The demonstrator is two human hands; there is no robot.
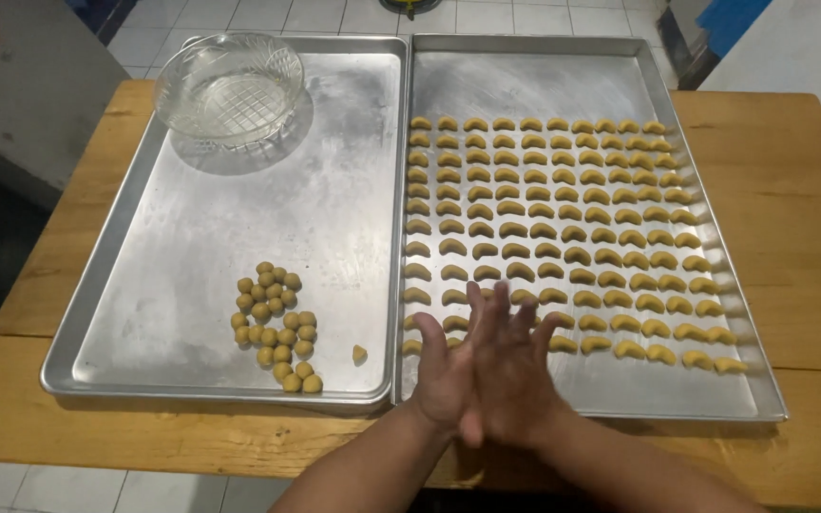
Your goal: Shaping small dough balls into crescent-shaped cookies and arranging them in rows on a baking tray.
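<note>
The left hand (453, 375) and right hand (515, 366) were pressed flat together, maybe rolling dough I could not see, over the tray (544, 71) of curved dough pieces (563, 223).

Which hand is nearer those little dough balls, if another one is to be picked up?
The left hand, probably. The dough balls lie on the left tray, on that hand's side. The right hand is pressed against it over the right tray.
</note>
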